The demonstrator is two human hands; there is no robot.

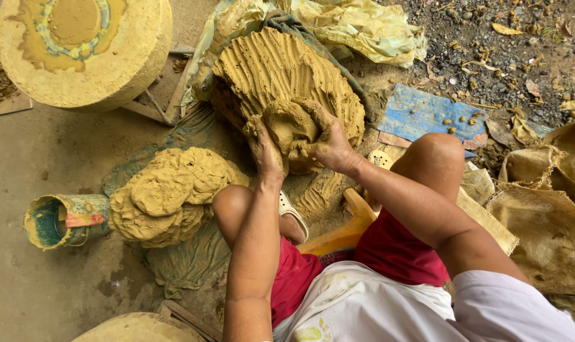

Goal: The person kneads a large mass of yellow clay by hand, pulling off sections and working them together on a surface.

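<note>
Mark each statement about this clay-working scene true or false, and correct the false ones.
1. Both hands grip one lump of clay. True: the left hand and right hand clasp it.
2. The big clay mound is smooth. False: it is grooved with ridges.
3. A second clay heap lies by the left knee. True.
4. The paint-stained can stands upright. False: it lies on its side.
5. The blue sheet covers the mound. False: it lies on the ground beside it.

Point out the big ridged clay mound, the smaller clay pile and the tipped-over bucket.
big ridged clay mound (281, 60): head view, on its grooved upper face.
smaller clay pile (167, 193): head view, on the middle of the lumpy heap.
tipped-over bucket (78, 215): head view, on its clay-smeared side wall.
</note>
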